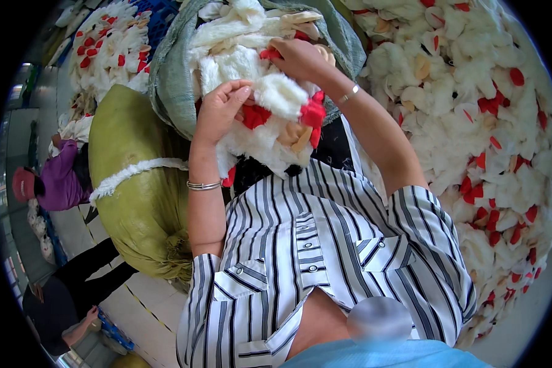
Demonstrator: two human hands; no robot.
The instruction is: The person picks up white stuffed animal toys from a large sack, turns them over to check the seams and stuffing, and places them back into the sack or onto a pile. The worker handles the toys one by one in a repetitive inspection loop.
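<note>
A limp, unstuffed white plush toy skin with red patches, beige pieces and a dark tip drapes over my lap in front of a sack. My left hand pinches its fluffy edge between thumb and fingers. Farther right and higher, my right hand has its fingers closed on a red part of the plush. Whether that red part belongs to the same skin, I cannot tell. Behind both hands, the open grey-green woven sack holds more white plush skins.
A big heap of white plush pieces with red and beige bits covers the right side. On the left stands a stuffed olive sack tied with a white fluffy strip. A person in purple and another in dark clothes are farther left.
</note>
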